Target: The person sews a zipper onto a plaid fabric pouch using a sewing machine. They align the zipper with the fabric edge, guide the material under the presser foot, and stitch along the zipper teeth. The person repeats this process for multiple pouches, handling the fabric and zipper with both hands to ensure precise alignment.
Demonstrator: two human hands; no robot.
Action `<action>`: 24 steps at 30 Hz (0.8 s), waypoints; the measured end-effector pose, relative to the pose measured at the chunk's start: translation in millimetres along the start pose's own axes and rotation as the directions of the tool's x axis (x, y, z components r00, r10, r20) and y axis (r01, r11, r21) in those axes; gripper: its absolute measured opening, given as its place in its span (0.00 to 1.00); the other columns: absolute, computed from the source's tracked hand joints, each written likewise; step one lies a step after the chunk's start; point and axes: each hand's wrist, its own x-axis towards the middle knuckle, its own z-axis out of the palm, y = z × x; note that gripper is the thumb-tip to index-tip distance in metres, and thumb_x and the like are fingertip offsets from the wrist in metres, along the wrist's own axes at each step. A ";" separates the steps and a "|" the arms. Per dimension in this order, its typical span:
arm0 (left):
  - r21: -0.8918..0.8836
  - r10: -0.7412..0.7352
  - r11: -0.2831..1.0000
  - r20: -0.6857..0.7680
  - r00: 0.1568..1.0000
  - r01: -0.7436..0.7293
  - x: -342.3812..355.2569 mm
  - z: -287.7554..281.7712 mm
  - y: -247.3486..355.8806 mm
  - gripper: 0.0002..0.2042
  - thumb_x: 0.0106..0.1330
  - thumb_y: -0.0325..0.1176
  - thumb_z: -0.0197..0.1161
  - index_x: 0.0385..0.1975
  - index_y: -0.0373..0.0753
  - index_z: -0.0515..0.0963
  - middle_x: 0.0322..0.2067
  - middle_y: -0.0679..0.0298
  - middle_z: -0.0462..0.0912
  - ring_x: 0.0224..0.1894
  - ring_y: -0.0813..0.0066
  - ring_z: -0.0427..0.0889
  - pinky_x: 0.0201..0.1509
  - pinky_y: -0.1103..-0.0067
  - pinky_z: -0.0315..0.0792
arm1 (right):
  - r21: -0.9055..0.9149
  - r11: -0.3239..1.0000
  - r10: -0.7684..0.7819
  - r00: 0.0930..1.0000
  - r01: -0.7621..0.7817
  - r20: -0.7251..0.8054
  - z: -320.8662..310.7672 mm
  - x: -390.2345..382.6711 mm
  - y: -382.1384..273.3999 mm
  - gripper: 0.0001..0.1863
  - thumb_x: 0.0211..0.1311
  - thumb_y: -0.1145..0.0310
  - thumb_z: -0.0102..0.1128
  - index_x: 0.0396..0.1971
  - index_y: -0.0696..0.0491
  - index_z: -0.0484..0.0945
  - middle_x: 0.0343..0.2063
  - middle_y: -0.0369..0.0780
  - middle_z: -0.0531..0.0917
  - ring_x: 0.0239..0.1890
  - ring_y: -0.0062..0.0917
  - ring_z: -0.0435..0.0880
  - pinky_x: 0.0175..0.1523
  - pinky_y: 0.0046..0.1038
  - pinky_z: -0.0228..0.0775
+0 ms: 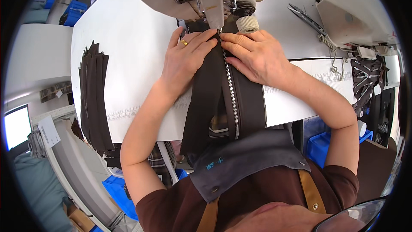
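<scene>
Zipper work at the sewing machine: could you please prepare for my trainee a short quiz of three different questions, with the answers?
1. Fill in: The left hand and the right hand rest on dark fabric, one on each side of a metal-toothed ____.
2. True or false: A pile of long dark strips lies to the left of both hands.
3. Choose: Where is the gold-coloured ring worn?
A) On the right thumb
B) On a finger of the left hand
C) On the right index finger

Key: 1. zipper; 2. true; 3. B
</scene>
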 end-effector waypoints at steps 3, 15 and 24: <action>0.000 -0.016 1.000 0.006 1.000 0.016 1.2 -0.7 0.6 0.15 0.52 0.26 0.60 0.42 0.40 0.80 0.49 0.66 0.80 0.48 0.72 0.79 0.63 0.61 0.61 | 0.012 1.000 0.011 1.000 -0.011 0.011 -0.6 -0.4 -0.6 0.15 0.51 0.65 0.67 0.38 0.54 0.80 0.43 0.34 0.82 0.40 0.26 0.76 0.42 0.27 0.71; -0.060 -0.070 0.996 -0.053 0.996 0.067 2.2 0.9 1.5 0.14 0.52 0.26 0.61 0.40 0.42 0.81 0.42 0.68 0.83 0.46 0.73 0.80 0.66 0.62 0.58 | 0.017 1.000 0.015 1.000 -0.016 0.020 -2.9 0.2 -1.5 0.16 0.51 0.65 0.66 0.39 0.55 0.80 0.44 0.36 0.81 0.40 0.27 0.76 0.43 0.27 0.71; -0.057 -0.101 0.993 0.091 0.991 0.106 3.3 -9.8 9.8 0.22 0.52 0.33 0.65 0.51 0.45 0.76 0.49 0.65 0.78 0.52 0.68 0.77 0.66 0.51 0.56 | 0.137 0.990 -0.012 1.000 0.014 -0.012 -0.5 -2.1 6.8 0.15 0.51 0.67 0.66 0.40 0.55 0.81 0.44 0.35 0.82 0.40 0.28 0.77 0.46 0.29 0.72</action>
